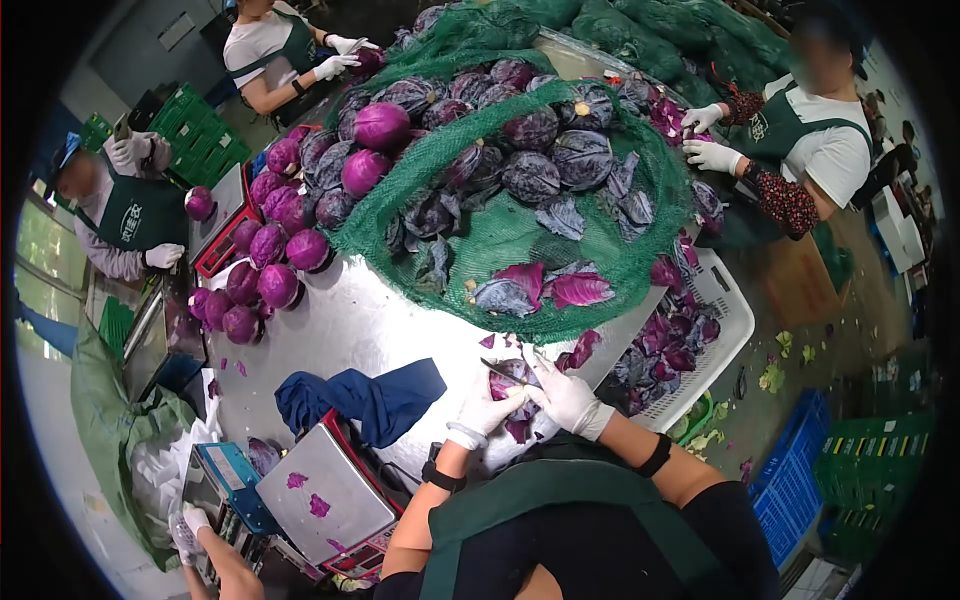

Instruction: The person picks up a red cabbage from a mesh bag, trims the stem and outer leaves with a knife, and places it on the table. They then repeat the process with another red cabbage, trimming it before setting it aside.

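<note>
Both gloved hands meet low in the middle of the head view, over a red cabbage [507,385] partly hidden by the fingers. My left hand [487,403] is closed around the cabbage's near side. In my right hand [568,398] is a small knife [503,373], its dark blade lying across the cabbage and pointing left. Loose purple leaves [585,348] lie just beyond the hands. Past them spreads a green mesh bag [440,302], opened out, with many dark-leaved cabbages [531,177] inside.
Peeled purple cabbages [268,245] cluster at left on the metal table [300,350]. A white crate [735,335] of trimmed leaves stands at right. Nearer left are a blue cloth [365,400] and a scale [330,490]. Several co-workers stand around; one at right [800,150] handles a cabbage.
</note>
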Tool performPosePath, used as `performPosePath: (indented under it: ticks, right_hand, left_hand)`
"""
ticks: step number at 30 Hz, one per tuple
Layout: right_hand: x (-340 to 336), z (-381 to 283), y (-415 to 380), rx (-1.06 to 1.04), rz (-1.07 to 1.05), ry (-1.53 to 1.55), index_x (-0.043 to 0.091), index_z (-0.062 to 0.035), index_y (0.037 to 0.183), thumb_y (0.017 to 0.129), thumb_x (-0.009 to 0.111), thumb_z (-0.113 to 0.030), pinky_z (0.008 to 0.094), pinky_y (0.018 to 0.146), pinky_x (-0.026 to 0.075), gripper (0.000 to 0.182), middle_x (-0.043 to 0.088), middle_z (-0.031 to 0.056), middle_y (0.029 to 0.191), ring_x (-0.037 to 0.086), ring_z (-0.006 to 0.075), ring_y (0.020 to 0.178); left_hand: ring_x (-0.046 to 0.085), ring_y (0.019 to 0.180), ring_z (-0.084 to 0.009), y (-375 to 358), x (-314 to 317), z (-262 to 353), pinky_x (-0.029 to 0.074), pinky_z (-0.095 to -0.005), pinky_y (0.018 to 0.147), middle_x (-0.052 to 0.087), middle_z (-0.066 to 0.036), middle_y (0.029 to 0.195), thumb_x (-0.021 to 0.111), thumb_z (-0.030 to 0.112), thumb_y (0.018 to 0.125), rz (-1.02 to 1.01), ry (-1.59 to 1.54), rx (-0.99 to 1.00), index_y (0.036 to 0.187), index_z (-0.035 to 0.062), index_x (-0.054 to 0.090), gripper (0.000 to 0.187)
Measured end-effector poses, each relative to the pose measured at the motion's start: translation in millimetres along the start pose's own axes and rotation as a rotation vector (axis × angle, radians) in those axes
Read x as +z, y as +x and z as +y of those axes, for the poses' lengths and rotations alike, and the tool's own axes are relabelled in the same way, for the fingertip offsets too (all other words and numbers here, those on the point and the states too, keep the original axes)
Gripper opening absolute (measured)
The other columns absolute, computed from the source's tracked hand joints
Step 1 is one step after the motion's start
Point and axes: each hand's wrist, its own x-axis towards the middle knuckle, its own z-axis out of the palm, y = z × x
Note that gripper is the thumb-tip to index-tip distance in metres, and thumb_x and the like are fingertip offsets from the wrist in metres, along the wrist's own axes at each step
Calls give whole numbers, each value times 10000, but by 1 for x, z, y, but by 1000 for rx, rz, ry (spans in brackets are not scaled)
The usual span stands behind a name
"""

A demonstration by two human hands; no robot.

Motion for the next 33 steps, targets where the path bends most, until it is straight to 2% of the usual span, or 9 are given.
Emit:
performPosePath:
  ticks: [5, 15, 18, 21, 24, 27, 29, 30, 33]
  right_hand:
    - [-8, -9, 6, 29, -115, -69, 276, -11, 1363, 905, 437, -356, 432, 739, 497, 596, 422, 234, 1302, 599, 361, 923]
    - [14, 40, 22, -40, 317, 6, 596, -127, 987, 903, 467, -323, 394, 547, 496, 249, 622, 114, 745, 623, 305, 652]
    - [3, 84, 24, 412, 101, 543, 572, -92, 944, 932, 448, -338, 308, 420, 422, 276, 552, 64, 558, 524, 185, 438]
    - [-7, 100, 13, 560, -125, 849, 519, -64, 960, 935, 444, -369, 247, 353, 374, 315, 550, 51, 544, 461, 119, 364]
    - [-9, 99, 9, 537, -36, 1008, 477, -71, 976, 931, 467, -363, 256, 351, 384, 296, 562, 56, 585, 455, 121, 358]
    - [-33, 58, 3, 311, 443, 555, 555, -27, 998, 799, 680, -281, 266, 486, 446, 346, 574, 44, 651, 532, 132, 505]
    - [-30, 52, 3, -142, 481, 264, 600, -32, 967, 698, 758, -320, 286, 563, 470, 424, 574, 59, 680, 569, 165, 595]
    - [-42, 25, -3, -89, 238, 294, 610, -38, 902, 655, 775, -352, 306, 599, 483, 433, 589, 86, 736, 590, 215, 649]
    - [-40, -6, -5, -53, -121, 36, 606, -41, 875, 743, 669, -403, 347, 632, 485, 390, 592, 96, 778, 600, 254, 687]
  left_hand:
    - [518, 989, -170, 5, -6, 4, 448, -308, 866, 515, -119, 1101, 723, 170, 752, -114, 134, 51, 1329, -25, 287, 750]
    - [474, 1106, -356, 1, 11, 29, 375, -408, 955, 487, -233, 1156, 746, 355, 681, -13, 415, -54, 1242, -10, 389, 759]
    - [416, 1191, -356, -7, -6, 30, 335, -403, 1011, 420, -235, 1260, 778, 338, 653, -220, 575, 236, 1291, -10, 352, 842]
    - [380, 1239, -283, -20, -26, -2, 317, -391, 1030, 402, -188, 1298, 825, 237, 623, -347, 95, 27, 1359, -1, 271, 951]
    - [434, 1180, -229, -46, -11, 3, 359, -352, 1005, 425, -152, 1274, 781, 98, 660, -31, -334, -167, 1388, -8, 193, 942]
    - [476, 1139, -240, -42, -2, -4, 391, -348, 969, 453, -163, 1248, 778, 147, 658, 21, -213, -144, 1373, -8, 232, 912]
    - [484, 1130, -271, -38, 0, 15, 395, -358, 961, 451, -179, 1247, 780, 161, 651, -26, 132, -16, 1368, -3, 244, 910]
    - [492, 1120, -301, -36, 0, 20, 399, -368, 953, 450, -195, 1246, 782, 176, 644, -75, 481, 114, 1362, 1, 256, 908]
    - [462, 1143, -354, -36, 10, 15, 379, -396, 970, 435, -227, 1249, 785, 189, 630, -184, 496, 92, 1366, 20, 256, 922]
